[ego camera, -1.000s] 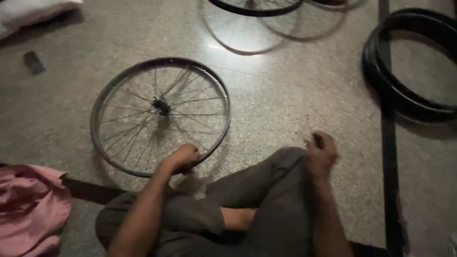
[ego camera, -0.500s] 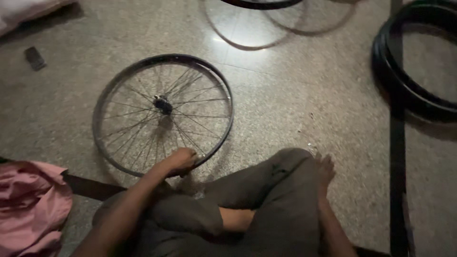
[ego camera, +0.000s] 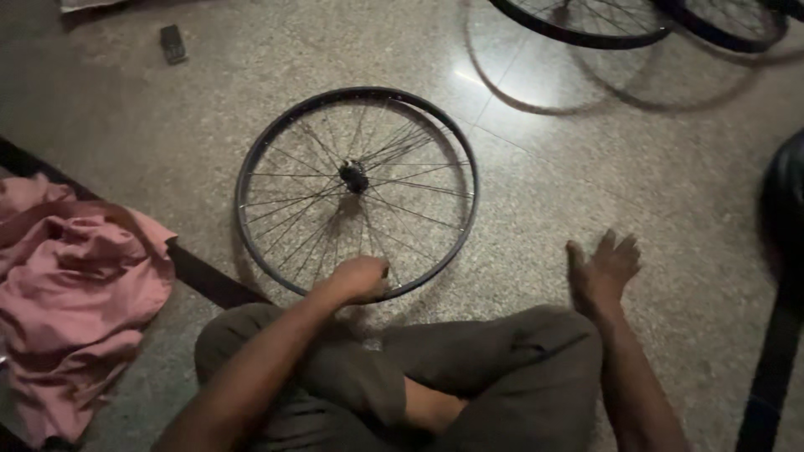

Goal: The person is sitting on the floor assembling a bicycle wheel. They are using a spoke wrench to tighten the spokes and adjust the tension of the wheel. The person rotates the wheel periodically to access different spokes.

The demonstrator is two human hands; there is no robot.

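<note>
- Head view, against the picture half a second earlier: the camera has swung, so the bare spoked bicycle wheel [ego camera: 357, 192] now sits near the middle of the frame where it lay to the left before. The wheel itself lies flat on the speckled stone floor [ego camera: 586, 184] as it did.
- The right hand [ego camera: 605, 269], which was tucked at the raised knee [ego camera: 536, 351], has come off it and is now pressed flat on the floor with its fingers spread, released and grasping nothing.
- The left hand [ego camera: 358, 279] stays where it was, at the near rim of the wheel, fingers curled in a loose fist around or against the rim; whether it truly grips cannot be told.
- The pink cloth [ego camera: 71, 293] shows more fully at the left edge than before, well apart from the wheel.
- Edges and room: two more wheels [ego camera: 586, 18] are cut off by the top edge, and a dark tyre [ego camera: 787, 201] by the right edge.
- A small dark flat object [ego camera: 173, 43] lies far up left.
- Bare floor lies open between the wheel and the right hand, and beyond the wheel toward the top.
- A dark floor strip [ego camera: 205, 276] runs just left of the wheel's near rim.
</note>
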